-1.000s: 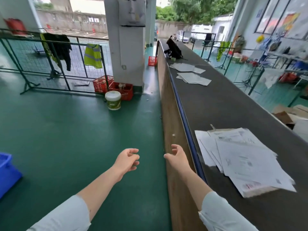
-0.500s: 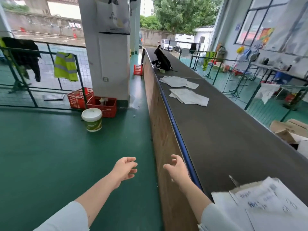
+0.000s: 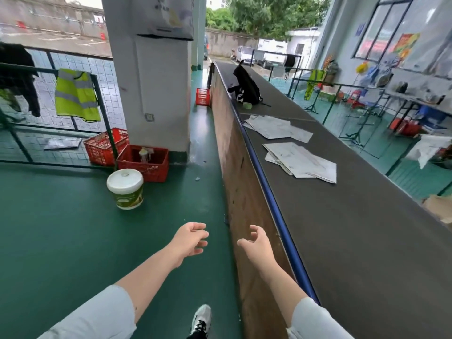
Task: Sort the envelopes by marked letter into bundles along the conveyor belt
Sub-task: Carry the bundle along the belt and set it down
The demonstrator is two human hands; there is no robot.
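Observation:
Two bundles of white envelopes lie on the dark conveyor belt ahead of me: a nearer bundle and a farther bundle. My left hand hangs over the green floor with its fingers loosely curled and holds nothing. My right hand is just left of the belt's blue edge rail, in front of the brown side panel, fingers relaxed and empty. Both hands are well short of the bundles.
A white bucket and red crates stand on the floor by a grey pillar. A black backpack sits farther along the belt. Green railings with hanging vests border the left side. Cardboard lies beyond the belt's right edge.
I have walked forward along the belt. The big envelope pile at the near right has dropped out of view, and the two far bundles are closer. Both hands stay empty.

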